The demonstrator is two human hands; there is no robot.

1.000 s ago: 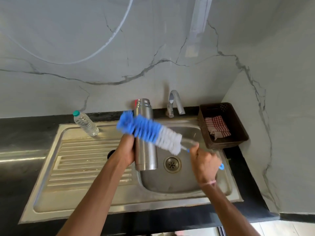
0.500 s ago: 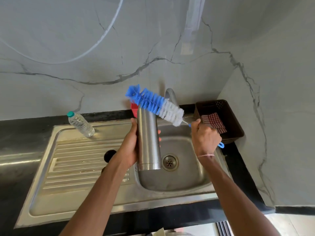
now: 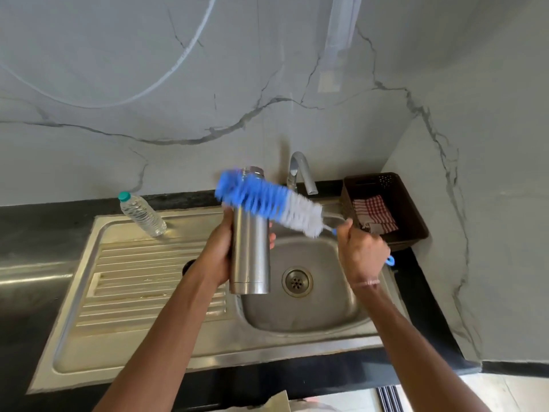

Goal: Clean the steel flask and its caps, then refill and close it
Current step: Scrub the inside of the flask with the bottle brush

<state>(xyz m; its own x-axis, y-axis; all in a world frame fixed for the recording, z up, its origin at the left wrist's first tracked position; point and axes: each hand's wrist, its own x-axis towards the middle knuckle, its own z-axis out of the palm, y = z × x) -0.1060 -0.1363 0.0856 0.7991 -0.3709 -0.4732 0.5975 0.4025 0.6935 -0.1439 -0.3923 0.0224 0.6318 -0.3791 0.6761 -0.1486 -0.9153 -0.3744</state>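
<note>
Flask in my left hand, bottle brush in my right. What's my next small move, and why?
Probably tip the brush up and feed it into the flask. The brush lies crosswise against its outside near the neck, which looks uncapped; your left hand holds the flask upright over the sink.

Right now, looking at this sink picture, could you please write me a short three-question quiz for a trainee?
1. True or false: the left hand holds the steel flask upright.
2. Where is the bottle brush? A) inside the flask; B) across the outside of the flask, near its top; C) lying on the counter.
3. Fill in: the checked cloth lies in the brown ____.
Key: 1 true; 2 B; 3 basket.
</note>
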